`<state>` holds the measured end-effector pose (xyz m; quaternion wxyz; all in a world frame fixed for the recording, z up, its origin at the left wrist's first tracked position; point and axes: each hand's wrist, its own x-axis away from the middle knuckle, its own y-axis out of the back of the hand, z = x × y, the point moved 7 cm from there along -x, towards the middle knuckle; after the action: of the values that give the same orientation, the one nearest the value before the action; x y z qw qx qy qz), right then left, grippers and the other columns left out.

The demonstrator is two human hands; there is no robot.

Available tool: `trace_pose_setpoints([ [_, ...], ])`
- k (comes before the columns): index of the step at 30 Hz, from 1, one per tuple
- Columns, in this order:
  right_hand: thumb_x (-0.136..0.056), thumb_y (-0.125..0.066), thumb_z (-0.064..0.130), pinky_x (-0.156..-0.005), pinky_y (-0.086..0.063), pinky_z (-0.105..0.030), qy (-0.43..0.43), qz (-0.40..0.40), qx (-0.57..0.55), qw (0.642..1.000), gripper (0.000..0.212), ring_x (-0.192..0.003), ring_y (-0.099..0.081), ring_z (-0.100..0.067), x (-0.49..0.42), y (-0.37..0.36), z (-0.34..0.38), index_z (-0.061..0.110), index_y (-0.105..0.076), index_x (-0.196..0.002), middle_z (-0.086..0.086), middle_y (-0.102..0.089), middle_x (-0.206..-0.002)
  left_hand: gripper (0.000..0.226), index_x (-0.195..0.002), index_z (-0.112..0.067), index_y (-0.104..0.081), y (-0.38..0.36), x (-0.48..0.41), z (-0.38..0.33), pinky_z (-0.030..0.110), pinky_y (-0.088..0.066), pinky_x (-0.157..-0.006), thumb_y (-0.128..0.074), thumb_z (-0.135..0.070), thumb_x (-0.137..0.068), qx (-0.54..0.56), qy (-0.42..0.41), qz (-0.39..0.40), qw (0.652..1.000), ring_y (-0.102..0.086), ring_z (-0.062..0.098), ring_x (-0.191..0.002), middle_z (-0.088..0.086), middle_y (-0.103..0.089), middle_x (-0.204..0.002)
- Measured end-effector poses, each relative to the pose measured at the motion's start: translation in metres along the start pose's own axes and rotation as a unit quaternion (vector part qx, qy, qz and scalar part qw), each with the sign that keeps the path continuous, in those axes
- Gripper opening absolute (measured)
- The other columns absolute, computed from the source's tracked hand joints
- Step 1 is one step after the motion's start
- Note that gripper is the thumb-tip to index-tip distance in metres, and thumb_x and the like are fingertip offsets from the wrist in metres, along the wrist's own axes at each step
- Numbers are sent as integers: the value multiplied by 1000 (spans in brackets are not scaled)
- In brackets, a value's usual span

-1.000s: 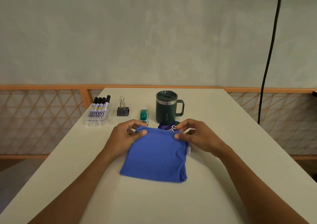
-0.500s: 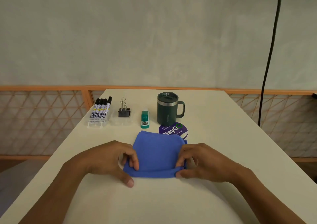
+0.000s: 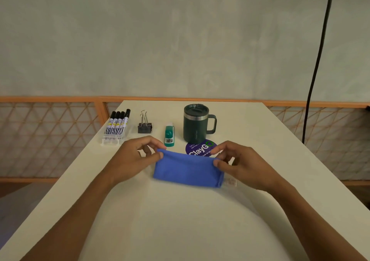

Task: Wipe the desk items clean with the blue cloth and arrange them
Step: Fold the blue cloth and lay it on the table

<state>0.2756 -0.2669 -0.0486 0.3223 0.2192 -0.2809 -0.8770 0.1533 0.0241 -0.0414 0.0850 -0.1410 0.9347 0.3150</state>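
Blue folded fabric cloth [image 3: 187, 170], pinched at both far corners.
Left hand [image 3: 132, 156], right hand [image 3: 244, 162] gripped there; likely soft, light.

Four markers [image 3: 118, 123] and one clear tray [image 3: 111, 141]. One binder clip [image 3: 144, 124], one stapler [image 3: 169, 137], one mug [image 3: 195, 123], one round coaster [image 3: 200, 147], one cloth [image 3: 187, 169]. Two hands: one left hand [image 3: 132, 156], one right hand [image 3: 246, 162]. One table [image 3: 180, 220]. One cable [image 3: 318, 60].

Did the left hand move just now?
Yes. The left hand moved forward, away from the person and closer to the stapler, pinching the cloth at its edge.
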Motion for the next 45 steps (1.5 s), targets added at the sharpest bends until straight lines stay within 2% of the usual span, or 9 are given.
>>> trace_pose_setpoints([
  [3, -100, -74, 38, -70, -51, -15, -39, -41, 27, 998, 16, -91, -66, -3, -13, -5, -17, 41, -68, -114, 22, -74, -93, 22, -103, -35, -80, -15, -13, 23, 30, -52, -79, -80, -15, -94, -18, 25, -39, 999, -64, 24, -80, -15, -75, -96],
  [7, -103, -68, 47, -84, -49, -24, -39, -62, 139, 988, 17, -100, -61, -3, -19, -15, -31, 42, -65, -119, 26, -68, -109, 24, -110, -43, -74, -26, -17, 37, 40, -58, -79, -78, -24, -95, -67, 27, -62, 995, -63, 16, -69, -22, -73, -99],
  [12, -106, -62, 43, -98, -50, -25, 65, -109, 195, 973, 23, -120, -52, -4, -9, -16, -2, 36, -67, -127, 18, -64, -130, 14, -110, -44, -75, -14, -15, 40, 34, -56, -80, -73, -34, -100, -75, 21, -90, 993, -65, 13, -71, -27, -74, -103],
  [18, -112, -55, 32, -121, -38, -27, 232, 75, 234, 941, 32, -143, -48, -7, -17, -82, 37, 29, -66, -142, 14, -59, -151, 9, -110, -41, -74, -6, 3, 32, 30, -53, -75, -68, -38, -103, -138, -19, -147, 979, -66, 6, -83, -27, -73, -99],
  [22, -112, -51, 33, -119, -40, -28, 194, 137, 252, 938, 37, -142, -48, -7, -22, -93, 38, 33, -63, -147, 13, -57, -154, 13, -115, -40, -73, -17, 12, 24, 28, -52, -76, -66, -37, -104, -160, -48, -118, 979, -66, 6, -89, -23, -72, -101],
  [27, -108, -50, 49, -94, -50, -34, 89, 37, 350, 932, 35, -119, -57, -20, -8, -68, 40, 29, -67, -131, 5, -58, -132, 16, -118, -38, -74, -16, 10, 27, 33, -55, -81, -65, -39, -105, -156, -32, -117, 980, -67, 8, -88, -19, -72, -102],
  [31, -114, -38, 47, -127, -22, -35, 62, 44, 292, 954, 49, -158, -24, -13, 10, -85, 23, 33, -47, -160, 13, -36, -169, 18, -121, -37, -73, -27, 8, 23, 32, -55, -83, -63, -38, -106, -161, -33, -92, 982, -67, 9, -89, -18, -74, -103],
  [34, -116, -18, 50, -133, 4, -30, 8, 87, 294, 952, 58, -164, 9, -2, 24, -93, 6, 34, -13, -172, 18, -4, -178, 18, -121, -39, -73, -33, 11, 21, 29, -51, -81, -63, -38, -106, -169, -38, -78, 982, -66, 9, -91, -19, -73, -102],
  [45, -114, -14, 54, -134, 8, -31, -100, -7, 322, 941, 58, -160, 15, 6, 125, -13, -42, 42, -5, -170, 26, 5, -176, 22, -125, -40, -70, -50, 12, 11, 35, -57, -85, -63, -39, -105, -172, -61, -39, 982, -66, 10, -95, -14, -74, -107],
])
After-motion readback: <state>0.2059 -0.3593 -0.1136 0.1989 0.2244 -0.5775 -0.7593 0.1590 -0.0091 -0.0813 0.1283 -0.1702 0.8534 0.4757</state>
